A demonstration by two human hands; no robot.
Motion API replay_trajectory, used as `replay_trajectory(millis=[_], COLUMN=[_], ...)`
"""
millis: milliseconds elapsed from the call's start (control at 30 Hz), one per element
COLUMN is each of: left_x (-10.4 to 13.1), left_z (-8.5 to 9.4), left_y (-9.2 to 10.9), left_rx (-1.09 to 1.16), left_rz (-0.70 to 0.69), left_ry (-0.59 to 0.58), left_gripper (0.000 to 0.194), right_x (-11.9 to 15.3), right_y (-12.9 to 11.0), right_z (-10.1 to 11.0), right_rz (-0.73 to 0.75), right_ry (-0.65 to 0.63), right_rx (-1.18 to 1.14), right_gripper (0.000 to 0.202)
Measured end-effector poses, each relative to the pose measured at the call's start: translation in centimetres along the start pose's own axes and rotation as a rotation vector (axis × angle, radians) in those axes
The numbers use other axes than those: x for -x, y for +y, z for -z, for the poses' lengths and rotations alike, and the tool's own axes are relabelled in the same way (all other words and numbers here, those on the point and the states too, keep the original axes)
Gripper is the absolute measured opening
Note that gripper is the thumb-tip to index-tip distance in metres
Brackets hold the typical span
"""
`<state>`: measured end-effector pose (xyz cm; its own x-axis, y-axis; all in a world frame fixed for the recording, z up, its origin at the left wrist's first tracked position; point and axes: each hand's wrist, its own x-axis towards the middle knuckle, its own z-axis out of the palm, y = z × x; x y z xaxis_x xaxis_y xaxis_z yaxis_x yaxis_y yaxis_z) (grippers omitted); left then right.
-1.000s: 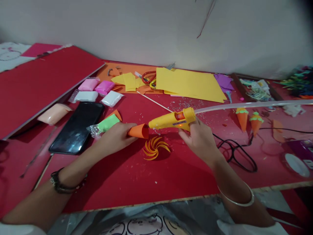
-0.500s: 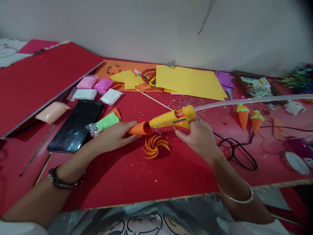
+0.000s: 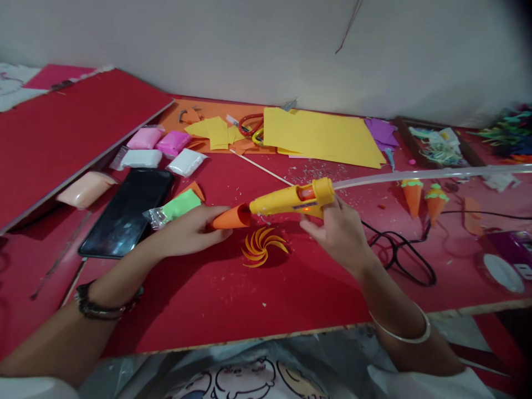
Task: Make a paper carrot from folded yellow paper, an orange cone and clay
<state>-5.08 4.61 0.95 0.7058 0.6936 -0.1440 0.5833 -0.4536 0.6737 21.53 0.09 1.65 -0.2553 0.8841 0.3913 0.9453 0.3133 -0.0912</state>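
An orange paper cone (image 3: 231,217) lies sideways in my left hand (image 3: 189,233), its open end facing right. My right hand (image 3: 343,233) is wrapped round the grip of a yellow glue gun (image 3: 286,201), whose small light glows orange. The gun's nozzle is at the rim of the cone; whether they touch is hard to tell. Just below the nozzle, a curled yellow-orange paper swirl (image 3: 264,247) rests on the red table (image 3: 233,310). A long clear glue stick (image 3: 394,175) runs out of the gun's back to the right.
A black phone (image 3: 127,213), bagged clay packs (image 3: 143,159) and a green pack (image 3: 182,205) lie left. Yellow sheets (image 3: 322,136) and scissors (image 3: 251,125) are at the back. Two decorated cones (image 3: 412,198), a looped black cable (image 3: 397,252) and a tray (image 3: 440,147) are on the right.
My left hand and the orange cone have shifted slightly left. The glue gun's nozzle has moved slightly left with them. The whole view has shifted a little.
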Motion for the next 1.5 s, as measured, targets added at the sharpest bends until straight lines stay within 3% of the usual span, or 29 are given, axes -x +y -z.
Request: replay_trajectory(millis=[433, 667, 900, 1200, 1500], left_x=[0.2, 0.4, 0.5, 0.6, 0.8], left_z=[-0.3, -0.4, -0.5, -0.4, -0.5], left_y=[0.2, 0.1, 0.7, 1.3, 1.1], left_rx=[0.352, 0.529, 0.75, 0.783, 0.856], left_rz=[0.089, 0.107, 0.147, 0.123, 0.137], left_ry=[-0.087, -0.141, -0.245, -0.382, -0.453], left_gripper=[0.02, 0.016, 0.016, 0.014, 0.016], right_x=[0.1, 0.3, 0.2, 0.5, 0.5], right_y=[0.0, -0.1, -0.1, -0.6, -0.3], right_z=[0.1, 0.1, 0.1, -0.1, -0.1], right_rz=[-0.002, -0.071, -0.063, -0.102, -0.055], right_ry=[0.047, -0.005, 0.035, 0.169, 0.13], right_rx=[-0.019, -0.039, -0.06, 0.028, -0.035], right_gripper=[0.016, 0.022, 0.023, 0.04, 0.029])
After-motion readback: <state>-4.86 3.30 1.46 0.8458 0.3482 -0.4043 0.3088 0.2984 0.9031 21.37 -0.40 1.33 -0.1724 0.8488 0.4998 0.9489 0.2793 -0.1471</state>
